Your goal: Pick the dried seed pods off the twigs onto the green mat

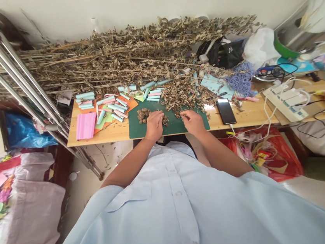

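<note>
Clearly, loose bits look the main hazard. Dial centred on the green mat (136, 131), twelve o'clock away from the person.

Likely faults: the brown balls (143, 115), at ten o'clock, look rounded and could roll off at six if the left wrist nudged them. The dry leaf pile (181, 94), at one o'clock, could slump or scatter under a sleeve, a sweep or a draught; the dried stems (114, 61), along twelve, could shed more crumbs if bumped. The phone (226, 111) lies at three on the table (111, 136), its white cord (233, 130) dropping over the near edge — a snag by the right arm might drag it down.

Left hand (155, 124), nine o'clock: fingers close together and bent, little spread, beside the balls and at a small leaf clump (165, 120). Grip on anything: cannot tell.

Right hand (193, 122), three o'clock: fingers curled, thumb and forefinger nearly meeting at the leaf crumbs (177, 113) — whether a piece is pinched, cannot tell.

Paper rolls (116, 108) lie near ten, off the mat, with the pink folded sheet (86, 126) beyond them at nine.
</note>
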Action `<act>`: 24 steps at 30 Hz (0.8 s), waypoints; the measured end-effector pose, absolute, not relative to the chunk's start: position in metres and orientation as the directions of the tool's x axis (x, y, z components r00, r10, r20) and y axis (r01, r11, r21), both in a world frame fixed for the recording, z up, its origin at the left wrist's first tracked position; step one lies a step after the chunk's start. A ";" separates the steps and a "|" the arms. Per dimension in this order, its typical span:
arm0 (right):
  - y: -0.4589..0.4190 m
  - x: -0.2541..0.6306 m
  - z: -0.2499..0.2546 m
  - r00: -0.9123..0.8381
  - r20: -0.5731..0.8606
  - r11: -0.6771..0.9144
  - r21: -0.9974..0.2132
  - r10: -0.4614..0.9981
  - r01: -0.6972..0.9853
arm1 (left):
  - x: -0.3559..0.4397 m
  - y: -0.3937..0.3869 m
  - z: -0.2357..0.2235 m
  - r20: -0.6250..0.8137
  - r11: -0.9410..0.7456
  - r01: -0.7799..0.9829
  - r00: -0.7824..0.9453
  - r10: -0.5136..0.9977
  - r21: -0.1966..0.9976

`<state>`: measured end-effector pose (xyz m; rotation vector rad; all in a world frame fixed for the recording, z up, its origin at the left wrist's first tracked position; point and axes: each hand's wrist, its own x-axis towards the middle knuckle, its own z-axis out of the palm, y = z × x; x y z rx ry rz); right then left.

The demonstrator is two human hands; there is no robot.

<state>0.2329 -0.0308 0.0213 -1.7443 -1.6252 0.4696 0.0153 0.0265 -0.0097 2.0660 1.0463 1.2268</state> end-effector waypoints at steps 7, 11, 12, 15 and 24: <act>-0.004 0.241 0.018 0.072 0.142 0.025 -0.585 0.987 0.811 | 0.014 0.026 -0.010 0.480 -0.564 0.372 0.299 0.825 0.738; 0.004 0.240 0.014 0.057 0.111 0.013 -0.540 0.992 0.841 | 0.013 0.026 -0.011 0.502 -0.580 0.350 0.293 0.814 0.736; 0.006 0.240 0.013 0.063 0.115 0.010 -0.548 0.991 0.837 | 0.013 0.026 -0.011 0.506 -0.583 0.344 0.291 0.812 0.737; 0.007 0.239 0.013 0.100 0.139 0.004 -0.603 0.985 0.798 | 0.012 0.025 -0.012 0.502 -0.575 0.347 0.284 0.817 0.741; 0.010 0.239 0.016 0.335 0.159 -0.067 -0.817 0.929 0.572 | 0.013 0.024 -0.007 0.487 -0.560 0.323 0.283 0.826 0.763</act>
